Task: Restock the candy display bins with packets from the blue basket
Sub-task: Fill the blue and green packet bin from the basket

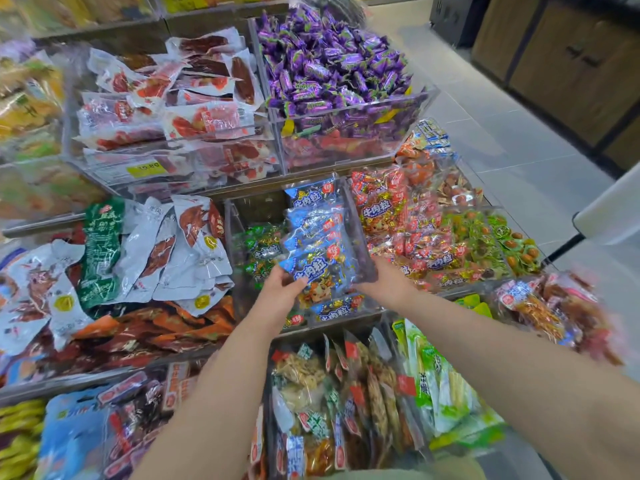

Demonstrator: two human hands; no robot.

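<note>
Both hands hold a stack of blue packets (313,244) over the clear bin (231,223): the left hand (278,289) pinches its lower left corner, the right hand (382,280) grips its right edge. Placing seems underway; next, lower the stack beside the green packets (259,249), into the bin's right half. Acrylic walls leave little room, and red packets (388,209) crowd the bin rightward. No blue basket shows.

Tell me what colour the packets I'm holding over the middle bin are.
The packets are mainly blue with small red badges, seen in the head view.
</note>
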